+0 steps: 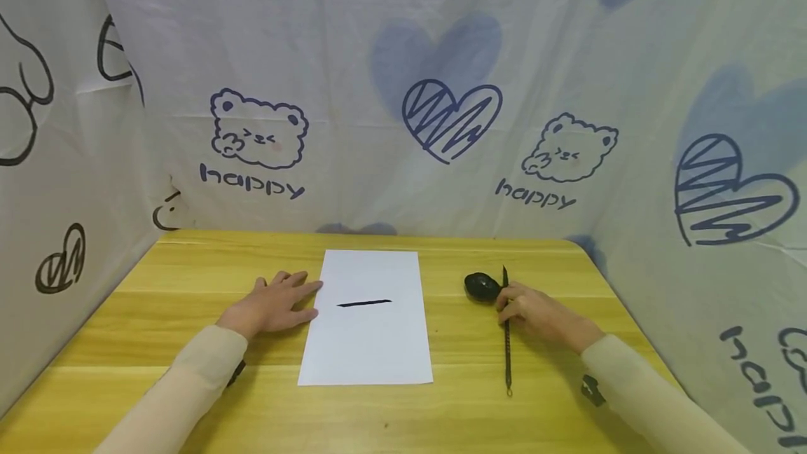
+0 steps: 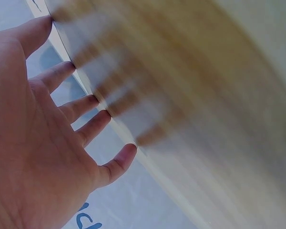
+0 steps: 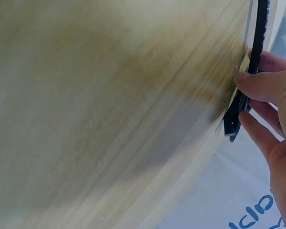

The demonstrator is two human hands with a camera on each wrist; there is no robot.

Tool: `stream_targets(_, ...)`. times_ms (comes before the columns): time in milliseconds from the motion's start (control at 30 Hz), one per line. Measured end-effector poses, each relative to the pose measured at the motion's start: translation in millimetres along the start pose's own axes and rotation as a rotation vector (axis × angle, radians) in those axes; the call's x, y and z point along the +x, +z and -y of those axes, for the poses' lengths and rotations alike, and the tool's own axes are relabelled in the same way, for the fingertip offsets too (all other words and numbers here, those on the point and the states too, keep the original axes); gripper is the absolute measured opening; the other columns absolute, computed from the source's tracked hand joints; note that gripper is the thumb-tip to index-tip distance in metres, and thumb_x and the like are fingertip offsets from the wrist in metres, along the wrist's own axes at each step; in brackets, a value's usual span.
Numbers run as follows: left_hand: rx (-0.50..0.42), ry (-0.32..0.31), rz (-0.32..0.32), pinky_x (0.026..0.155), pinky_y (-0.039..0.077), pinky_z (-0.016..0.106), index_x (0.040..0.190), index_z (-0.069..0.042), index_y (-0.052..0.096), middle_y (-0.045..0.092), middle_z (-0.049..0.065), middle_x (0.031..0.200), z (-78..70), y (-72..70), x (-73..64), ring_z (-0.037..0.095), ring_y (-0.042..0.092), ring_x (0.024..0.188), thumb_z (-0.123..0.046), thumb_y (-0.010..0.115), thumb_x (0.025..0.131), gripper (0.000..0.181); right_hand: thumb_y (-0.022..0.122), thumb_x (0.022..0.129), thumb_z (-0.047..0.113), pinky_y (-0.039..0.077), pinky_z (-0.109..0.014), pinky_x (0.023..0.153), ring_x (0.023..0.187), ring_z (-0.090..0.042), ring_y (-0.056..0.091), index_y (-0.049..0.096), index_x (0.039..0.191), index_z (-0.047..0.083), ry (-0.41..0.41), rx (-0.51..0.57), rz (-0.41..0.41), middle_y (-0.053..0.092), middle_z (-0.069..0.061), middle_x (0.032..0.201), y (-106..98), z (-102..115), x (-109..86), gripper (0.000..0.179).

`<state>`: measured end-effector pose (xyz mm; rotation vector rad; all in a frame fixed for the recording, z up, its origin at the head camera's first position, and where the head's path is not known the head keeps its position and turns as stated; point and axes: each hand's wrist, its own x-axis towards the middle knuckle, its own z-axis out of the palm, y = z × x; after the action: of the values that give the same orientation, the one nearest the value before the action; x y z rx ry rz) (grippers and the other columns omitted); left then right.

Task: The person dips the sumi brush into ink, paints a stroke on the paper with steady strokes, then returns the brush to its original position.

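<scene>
On the yellow wooden table lies a white sheet of paper (image 1: pixel 372 349) with one black, nearly level stroke (image 1: pixel 364 303) across its upper middle. My left hand (image 1: pixel 277 305) rests with spread fingers at the sheet's left edge; in the left wrist view the same hand (image 2: pixel 47 129) has its fingertips down on the surface. To the right of the paper, my right hand (image 1: pixel 536 310) pinches a dark writing brush (image 1: pixel 507 352), its tip pointing away from me. Close beside the brush and fingers is a small, shiny black dish (image 1: pixel 482 287). The right wrist view shows the thumb and fingers about the brush (image 3: pixel 259 38).
The wooden table (image 1: pixel 466 412) ends at the back against a hanging white cloth (image 1: pixel 359 125) printed with hearts and bears. Cloth also hangs at both sides. A dark strap-like piece (image 1: pixel 592 391) shows by the right sleeve.
</scene>
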<state>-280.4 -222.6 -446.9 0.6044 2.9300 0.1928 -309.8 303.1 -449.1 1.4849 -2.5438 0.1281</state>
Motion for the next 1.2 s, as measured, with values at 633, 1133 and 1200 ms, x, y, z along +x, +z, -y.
stream_targets(633,0.007,0.000,-0.004,0.106,0.028,0.082,0.157,-0.017,0.045,0.038,0.025,0.163,0.6,1.2,0.9,0.053,0.037,0.146,-0.053,0.053,0.103,0.066,0.074,0.083,-0.012,0.060,-0.036,0.086,0.098,-0.020,0.065,0.082,0.087,0.015,0.011,0.017,-0.024,0.073,-0.004,0.103,-1.9,-0.1,1.7,0.028)
stream_targets(1133,0.002,0.003,-0.005,0.107,0.026,0.083,0.157,-0.017,0.045,0.037,0.026,0.163,1.5,-0.3,1.6,0.054,0.036,0.146,-0.054,0.053,0.103,0.067,0.070,0.088,-0.008,0.060,-0.040,0.078,0.097,-0.027,0.068,0.080,0.091,0.013,0.264,-0.106,-0.169,0.074,-0.006,0.102,-16.6,16.0,31.8,0.023)
stream_targets(1200,-0.001,0.003,-0.002,0.107,0.026,0.084,0.158,-0.017,0.044,0.037,0.026,0.163,0.7,-0.1,1.8,0.054,0.035,0.147,-0.055,0.053,0.103,0.067,0.068,0.089,-0.006,0.059,-0.041,0.078,0.096,-0.027,0.069,0.080,0.092,0.013,0.294,-0.095,-0.167,0.073,-0.005,0.103,-17.0,22.6,40.2,0.023)
